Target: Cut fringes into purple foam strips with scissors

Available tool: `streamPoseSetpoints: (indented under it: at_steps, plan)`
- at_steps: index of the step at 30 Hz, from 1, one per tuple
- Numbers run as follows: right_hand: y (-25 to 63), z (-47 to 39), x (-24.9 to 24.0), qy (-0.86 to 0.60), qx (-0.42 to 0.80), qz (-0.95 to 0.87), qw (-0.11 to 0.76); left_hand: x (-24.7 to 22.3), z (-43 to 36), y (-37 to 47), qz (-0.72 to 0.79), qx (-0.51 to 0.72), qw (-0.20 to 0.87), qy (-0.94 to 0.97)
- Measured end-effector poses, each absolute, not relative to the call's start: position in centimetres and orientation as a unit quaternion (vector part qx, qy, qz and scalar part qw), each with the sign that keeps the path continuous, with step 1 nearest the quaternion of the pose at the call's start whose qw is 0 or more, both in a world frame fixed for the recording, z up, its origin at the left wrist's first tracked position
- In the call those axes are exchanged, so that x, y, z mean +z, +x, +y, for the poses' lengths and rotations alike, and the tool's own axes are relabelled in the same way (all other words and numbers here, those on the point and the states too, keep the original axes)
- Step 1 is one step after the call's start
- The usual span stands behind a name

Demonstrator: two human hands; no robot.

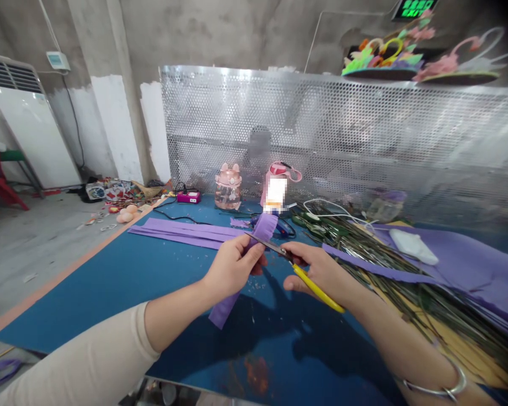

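Observation:
Between the fingers of my left hand [236, 264] is a purple strip [224, 311], whose lower end hangs toward the table. Its upper end curls above my fingertips and looks fringed. My right hand [319, 270] is closed on scissors with yellow handles [319, 288]. The dark blades lie across the strip, close to my left thumb and fingertips; whether they are parted is hard to make out. Beyond my left hand, several flat purple strips [182, 233] lie stacked on the table.
The blue table [110, 282] holds a pink jar [228, 187], a magenta box [188, 196], a blue tool [284, 228] and a pink item [294, 172]. Dark green stems [389, 282], purple sheet material [474, 265] and a white packet [412, 246] lie right. A perforated metal panel [342, 135] stands behind.

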State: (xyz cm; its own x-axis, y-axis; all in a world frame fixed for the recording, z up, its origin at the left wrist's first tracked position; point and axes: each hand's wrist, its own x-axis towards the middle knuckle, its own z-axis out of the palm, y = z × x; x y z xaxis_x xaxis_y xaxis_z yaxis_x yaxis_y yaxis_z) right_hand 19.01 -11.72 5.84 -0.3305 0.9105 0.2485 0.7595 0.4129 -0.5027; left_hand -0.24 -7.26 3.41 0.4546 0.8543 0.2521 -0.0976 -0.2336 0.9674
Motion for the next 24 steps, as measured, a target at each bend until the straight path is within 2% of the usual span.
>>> streamPoseSetpoints:
  at_steps: [24]
  plan:
    - [19.58,-11.49,5.49,-0.531,0.107,-0.805,0.243,3.54,-7.25,-0.17,0.274,0.426,0.589,0.63]
